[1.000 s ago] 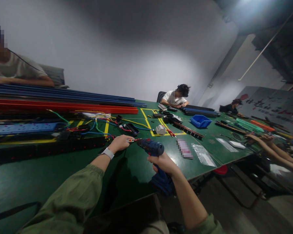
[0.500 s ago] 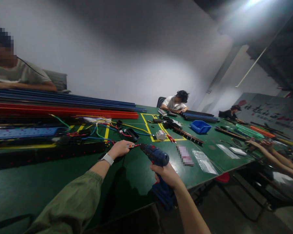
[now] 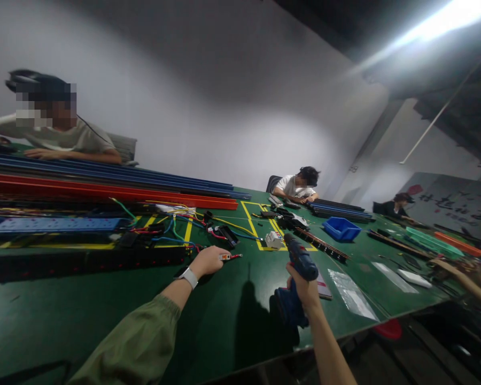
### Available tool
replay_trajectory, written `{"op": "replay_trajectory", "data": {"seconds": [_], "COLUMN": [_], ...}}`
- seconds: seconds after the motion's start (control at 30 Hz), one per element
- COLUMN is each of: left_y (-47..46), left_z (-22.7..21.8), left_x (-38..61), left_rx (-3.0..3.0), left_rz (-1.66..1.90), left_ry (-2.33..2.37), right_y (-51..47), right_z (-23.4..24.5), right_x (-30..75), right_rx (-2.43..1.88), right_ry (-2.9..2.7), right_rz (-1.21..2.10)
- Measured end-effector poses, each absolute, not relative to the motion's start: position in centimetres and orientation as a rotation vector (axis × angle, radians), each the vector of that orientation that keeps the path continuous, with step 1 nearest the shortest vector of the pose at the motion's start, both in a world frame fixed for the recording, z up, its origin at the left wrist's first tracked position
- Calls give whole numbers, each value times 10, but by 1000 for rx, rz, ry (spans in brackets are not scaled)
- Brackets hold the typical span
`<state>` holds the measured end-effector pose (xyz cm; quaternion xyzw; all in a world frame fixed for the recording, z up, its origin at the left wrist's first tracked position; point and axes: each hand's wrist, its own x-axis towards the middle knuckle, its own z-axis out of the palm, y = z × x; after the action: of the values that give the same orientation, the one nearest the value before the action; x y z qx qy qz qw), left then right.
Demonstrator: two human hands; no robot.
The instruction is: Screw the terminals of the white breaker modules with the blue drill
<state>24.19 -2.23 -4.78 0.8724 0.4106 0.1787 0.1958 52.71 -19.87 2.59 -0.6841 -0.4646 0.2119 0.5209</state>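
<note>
My left hand, with a pale watch on the wrist, is closed round a small white-and-orange component. A short red wire sticks out of it to the right, and the rest of the part is hidden by my fingers. My right hand is wrapped round the grip of a blue cordless drill, its nose pointing away from me and its battery end low over the table. The drill's tip stands apart from the component. Just beyond them sits a white block-shaped electrical part.
Loose wires and a black module lie beyond my left hand. Long black, red and blue rails stretch along the left. A blue bin and plastic bags lie on the right. Co-workers sit around the table.
The drill has moved right, away from the component's red wire. My left hand still grips the component. The view has turned a little left and up.
</note>
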Motion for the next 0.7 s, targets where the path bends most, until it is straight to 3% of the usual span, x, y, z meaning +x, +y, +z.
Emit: {"op": "replay_trajectory", "data": {"seconds": [0.53,0.7], "left_y": [-68,-87], "left_z": [-42,-41], "left_x": [240,240], "left_rx": [2522,2528], "left_rz": [472,480], "left_ry": [1155,1098], "right_y": [-152,-184], "right_z": [13,-14], "right_x": [566,558], "right_rx": [-1622,-1608], "right_ry": [-1040,-1058], "right_rz": [196,-337]}}
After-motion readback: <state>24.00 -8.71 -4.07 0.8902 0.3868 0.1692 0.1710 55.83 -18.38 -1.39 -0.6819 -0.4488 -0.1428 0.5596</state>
